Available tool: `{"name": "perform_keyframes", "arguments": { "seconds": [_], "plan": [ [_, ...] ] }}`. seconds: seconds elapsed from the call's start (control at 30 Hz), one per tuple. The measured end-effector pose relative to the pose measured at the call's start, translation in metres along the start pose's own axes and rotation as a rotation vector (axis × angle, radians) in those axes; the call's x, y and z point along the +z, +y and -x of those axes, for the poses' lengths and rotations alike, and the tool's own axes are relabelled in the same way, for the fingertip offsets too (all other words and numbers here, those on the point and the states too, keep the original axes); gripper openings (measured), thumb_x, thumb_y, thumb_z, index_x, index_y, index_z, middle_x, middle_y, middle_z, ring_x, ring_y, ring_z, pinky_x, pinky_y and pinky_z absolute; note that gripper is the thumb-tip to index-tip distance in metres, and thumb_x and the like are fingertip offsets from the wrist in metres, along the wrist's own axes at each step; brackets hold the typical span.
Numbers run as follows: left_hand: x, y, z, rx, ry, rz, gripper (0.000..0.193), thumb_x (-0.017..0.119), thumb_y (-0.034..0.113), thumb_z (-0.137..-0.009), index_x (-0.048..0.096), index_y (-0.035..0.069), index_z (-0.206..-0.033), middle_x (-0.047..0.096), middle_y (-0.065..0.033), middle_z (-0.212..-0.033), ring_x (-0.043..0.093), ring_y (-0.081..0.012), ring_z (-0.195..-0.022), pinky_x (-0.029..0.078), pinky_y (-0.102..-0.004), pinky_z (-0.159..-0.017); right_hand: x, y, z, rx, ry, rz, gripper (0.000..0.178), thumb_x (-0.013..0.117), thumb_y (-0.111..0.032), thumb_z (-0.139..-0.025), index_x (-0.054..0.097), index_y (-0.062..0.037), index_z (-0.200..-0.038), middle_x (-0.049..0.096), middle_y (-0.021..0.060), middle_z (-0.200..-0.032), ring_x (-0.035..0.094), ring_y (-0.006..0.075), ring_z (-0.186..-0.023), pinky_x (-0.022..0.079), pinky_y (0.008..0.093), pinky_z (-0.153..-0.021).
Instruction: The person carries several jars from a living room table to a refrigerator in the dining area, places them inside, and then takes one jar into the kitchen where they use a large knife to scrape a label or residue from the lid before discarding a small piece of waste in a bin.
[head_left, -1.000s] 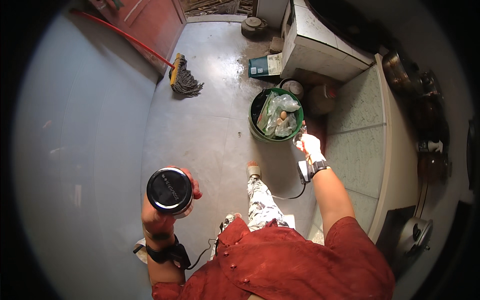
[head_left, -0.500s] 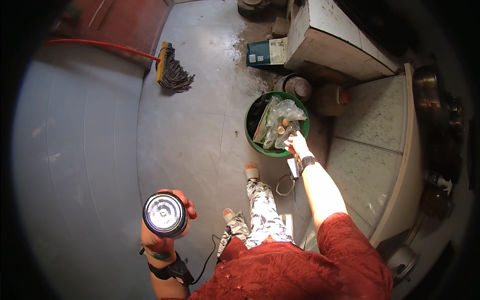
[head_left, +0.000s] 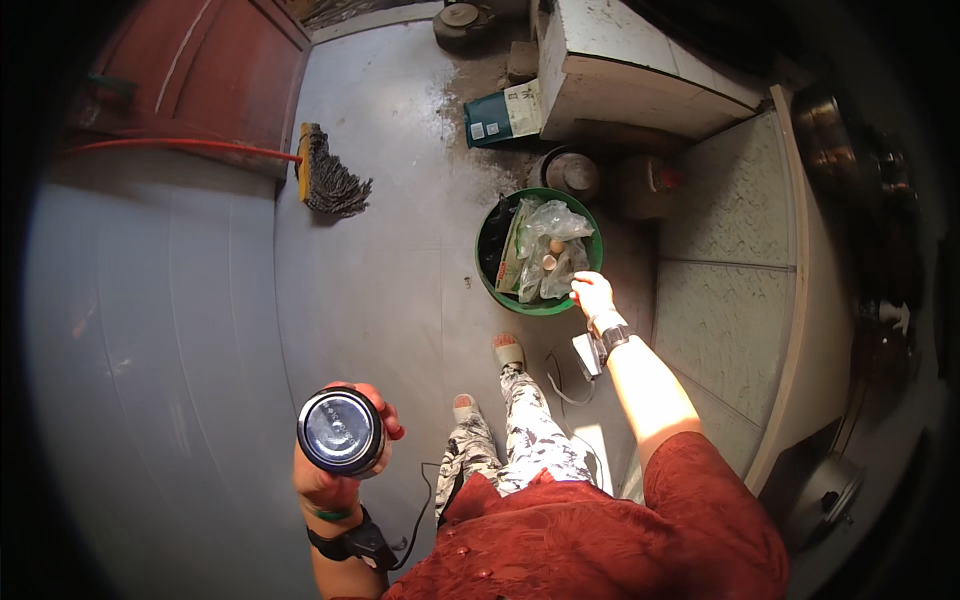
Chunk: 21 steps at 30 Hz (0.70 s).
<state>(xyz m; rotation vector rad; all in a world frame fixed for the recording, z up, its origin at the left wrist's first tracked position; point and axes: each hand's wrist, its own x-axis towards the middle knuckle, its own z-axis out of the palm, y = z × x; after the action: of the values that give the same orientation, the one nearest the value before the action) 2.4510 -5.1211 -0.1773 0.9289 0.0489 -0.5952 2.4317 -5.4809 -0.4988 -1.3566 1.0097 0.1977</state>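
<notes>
My left hand is wrapped round a jar, whose dark-rimmed round end with a shiny face points up at me. Over the right rim of a green bin is my right hand, its fingers curled together. Whatever they may hold is too small to make out. Inside the bin lie clear plastic bags, a brown eggshell and a paler shell piece, next to a flat printed packet.
A mop with a red handle lies on the grey floor at the far left, near a red door. Beyond the bin are a green-and-white bag and a round pot. A tiled counter runs along the right.
My right hand has drawn back slightly from over the bin toward its near right rim. My left hand has tilted the jar a little. The whole view has shifted slightly.
</notes>
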Motion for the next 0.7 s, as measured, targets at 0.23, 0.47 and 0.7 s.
{"name": "perform_keyframes", "arguments": {
  "seconds": [0.23,0.47,0.7],
  "plan": [
    [0.026,-0.002,0.014,-0.050,-0.304,0.003,0.074,0.071,0.045,-0.072,0.042,0.010,-0.129,0.048,-0.0165,-0.116,0.052,-0.0282,-0.099,0.048,-0.0393,-0.083,-0.060,-0.034,0.145,0.007,-0.062,-0.235,0.024,0.063,-0.022,-0.086,0.061,-0.0012,-0.075,0.055,0.0028,-0.062,0.051,0.0096,-0.049,0.044,0.0235,-0.046],
    [0.035,-0.026,0.070,-0.214,-0.596,-0.020,0.081,0.069,0.051,-0.071,0.042,0.001,-0.127,0.051,-0.0169,-0.114,0.051,-0.0283,-0.098,0.046,-0.0390,-0.080,-0.122,0.045,0.322,-0.148,0.199,-0.379,0.021,0.059,-0.011,-0.085,0.058,0.0017,-0.101,0.059,0.0042,-0.074,0.059,0.0112,-0.067,0.050,0.0247,-0.061],
    [0.074,-0.062,0.104,-0.348,-0.929,-0.026,0.078,0.067,0.052,-0.073,0.043,0.000,-0.127,0.050,-0.0148,-0.118,0.050,-0.0288,-0.102,0.042,-0.0413,-0.085,-0.166,0.141,0.500,-0.208,0.602,-0.319,0.033,0.064,-0.005,-0.080,0.054,0.0035,-0.110,0.060,0.0057,-0.076,0.060,0.0120,-0.065,0.050,0.0232,-0.061]
  ]
}}
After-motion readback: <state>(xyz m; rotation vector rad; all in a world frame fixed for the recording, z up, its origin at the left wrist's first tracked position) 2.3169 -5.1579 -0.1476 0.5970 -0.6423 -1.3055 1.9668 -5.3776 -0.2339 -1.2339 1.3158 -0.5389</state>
